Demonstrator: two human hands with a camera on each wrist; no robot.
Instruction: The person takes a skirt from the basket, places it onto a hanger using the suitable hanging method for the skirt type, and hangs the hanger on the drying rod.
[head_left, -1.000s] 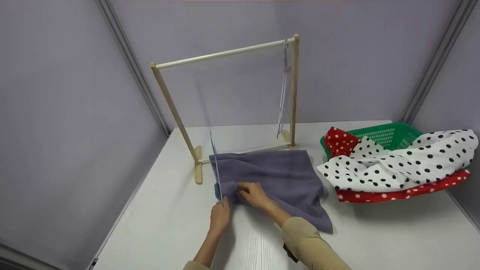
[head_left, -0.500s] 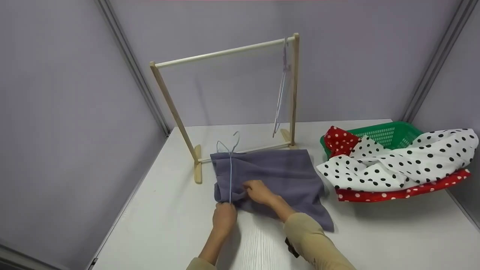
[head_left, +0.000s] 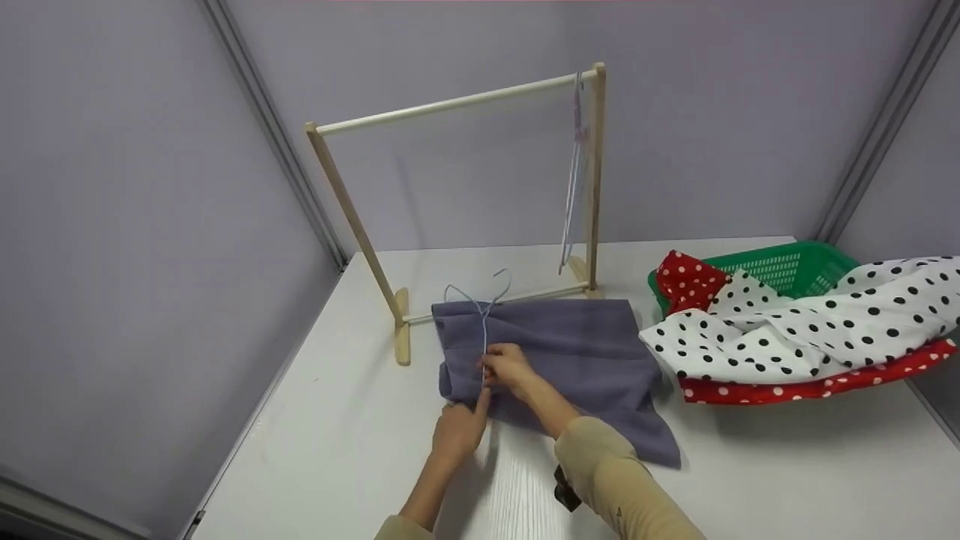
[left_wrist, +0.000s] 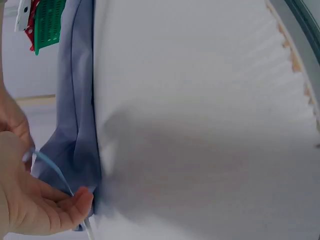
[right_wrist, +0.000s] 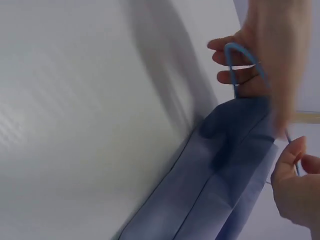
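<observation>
A pale blue wire clothes hanger (head_left: 485,330) stands on edge over a folded purple-grey cloth (head_left: 577,345), its hook pointing to the back. At the hanger's near end is my left hand (head_left: 459,433); its fingers are around the wire, with the rounded corner showing in the right wrist view. Farther up the same wire, my right hand (head_left: 510,369) pinches it between thumb and fingers. The cloth's left part is folded over beside the hanger. In the left wrist view, the wire (left_wrist: 52,167) passes along my left fingers.
A wooden rack (head_left: 450,105) stands behind the cloth, with more hangers (head_left: 571,195) at its right end. To the right, a green basket (head_left: 802,270) bears white cloth with black dots (head_left: 810,330) and red cloth with white dots (head_left: 690,281).
The hanger has moved right over the cloth and turned, so its hook now shows. My left hand moved right with it. My right hand has gone from the cloth to the wire.
</observation>
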